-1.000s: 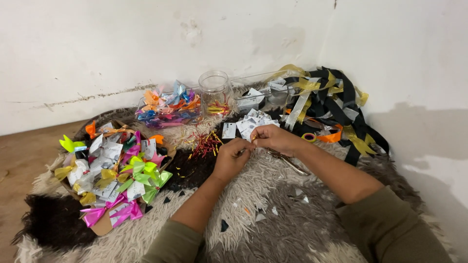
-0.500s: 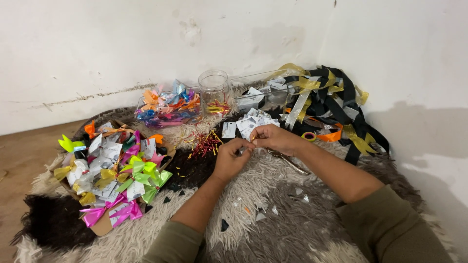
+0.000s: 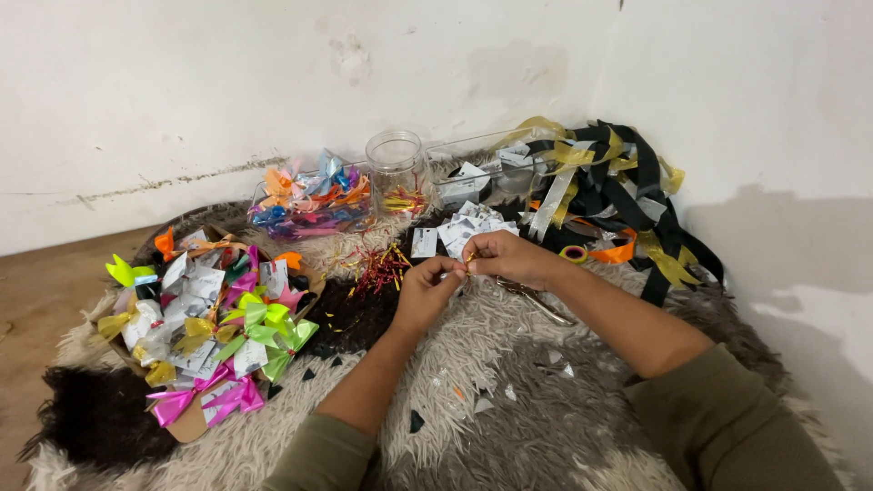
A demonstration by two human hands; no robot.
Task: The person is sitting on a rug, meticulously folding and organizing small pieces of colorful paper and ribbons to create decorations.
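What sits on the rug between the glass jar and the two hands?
In the head view, a scatter of small white cards lies between the glass jar and the hands, left hand, right hand.

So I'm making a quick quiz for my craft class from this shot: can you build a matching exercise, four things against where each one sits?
Things:
1. glass jar
2. pile of black and gold ribbons
3. cardboard tray of coloured bows
4. red and gold twist ties

Places:
A. on the rug just left of the left hand
B. at the far left of the rug
C. by the wall, right of the small white cards
D. upright by the wall, between two clear boxes

Pairs: 1-D, 2-C, 3-B, 4-A
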